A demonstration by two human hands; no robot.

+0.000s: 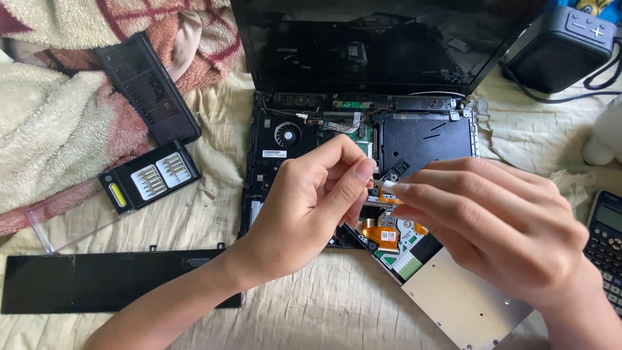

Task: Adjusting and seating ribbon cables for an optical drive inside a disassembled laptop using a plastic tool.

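A laptop (311,136) lies opened up on a bed, its keyboard cover off, with a fan (287,135) and circuit boards showing. My left hand (311,207) and my right hand (499,227) meet above it, their fingertips pinching a small pale part (387,185) between them. Below my hands a silver drive (453,298) with orange flex cables (379,230) sticks out of the laptop's near edge. What exactly the small part is I cannot tell.
A screwdriver bit case (150,179) and a dark flat panel (148,87) lie left of the laptop on the cream sheet (324,311). A long black strip (97,280) lies near left. A speaker (560,48) sits far right, a calculator (606,240) at the right edge, and blankets (58,123) at left.
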